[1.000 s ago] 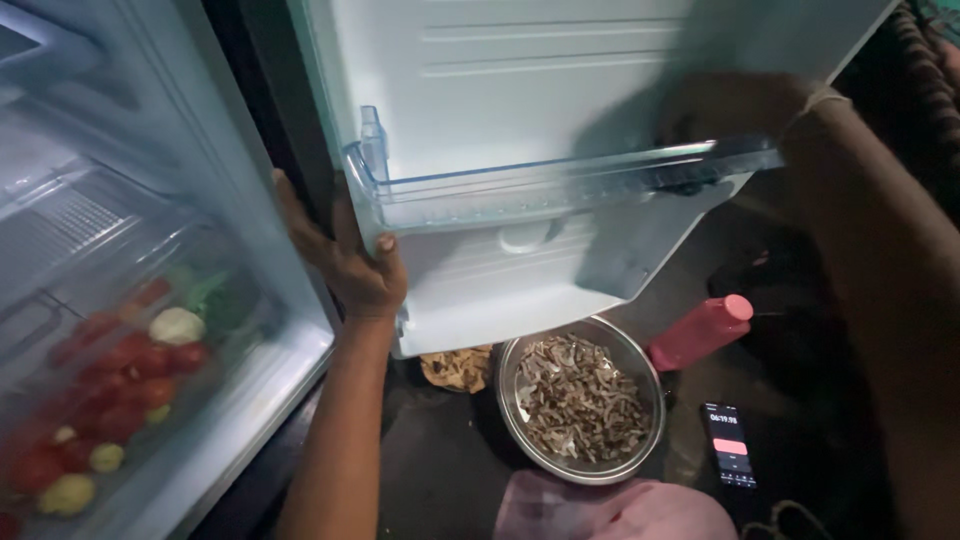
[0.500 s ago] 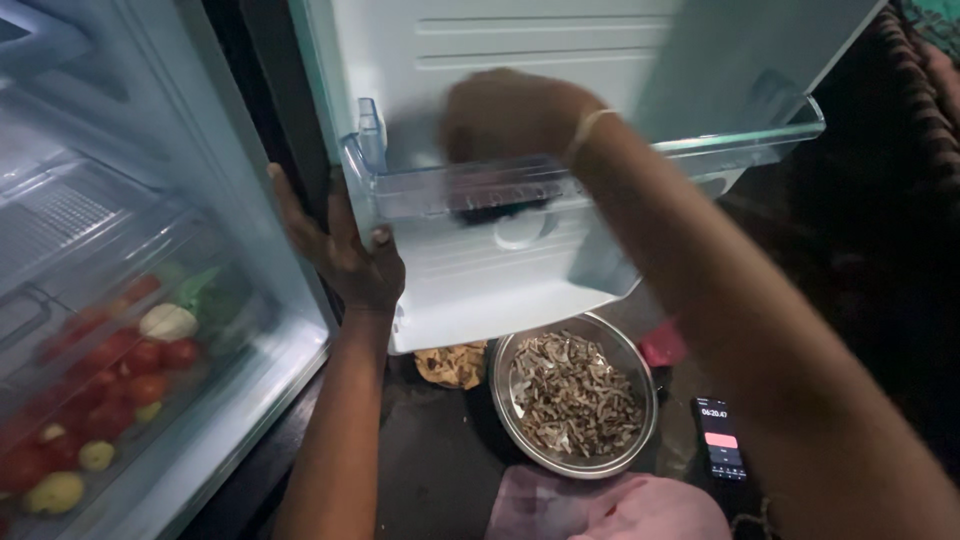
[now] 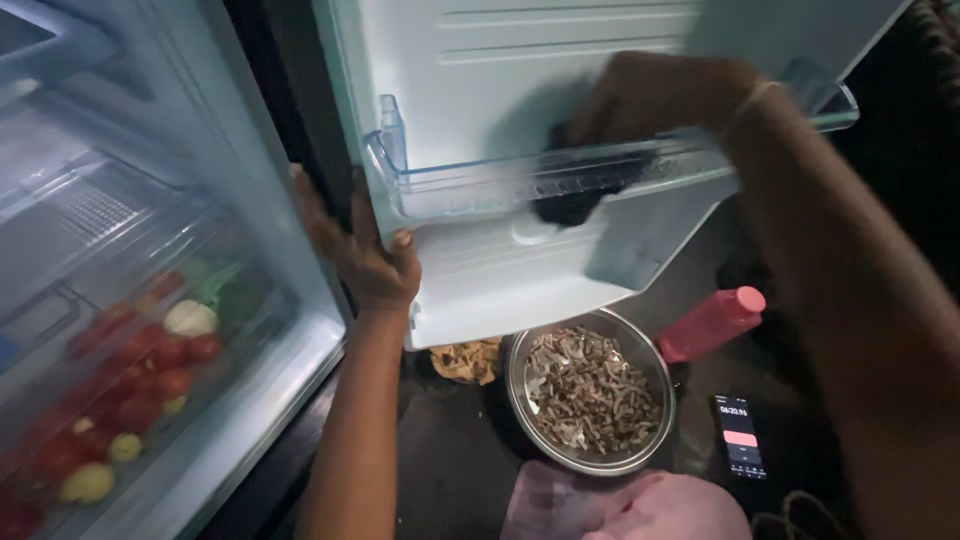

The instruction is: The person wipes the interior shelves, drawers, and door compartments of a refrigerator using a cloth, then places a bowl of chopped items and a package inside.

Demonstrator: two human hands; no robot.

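My left hand grips the hinge-side edge of the open white fridge door, thumb on its inner face. My right hand reaches into the clear plastic door shelf and holds a dark cloth or sponge pressed against the shelf's bottom. The dark thing shows through the clear shelf wall.
The lit fridge interior at left has a crisper drawer with red tomatoes and pale vegetables. On the dark floor below sit a steel bowl of brown scraps, a pink bottle, a phone, a pink cloth and some brown peels.
My right hand with the dark cloth swept from the shelf's right end to the left, then back toward the middle-right. The left hand kept its hold on the door edge.
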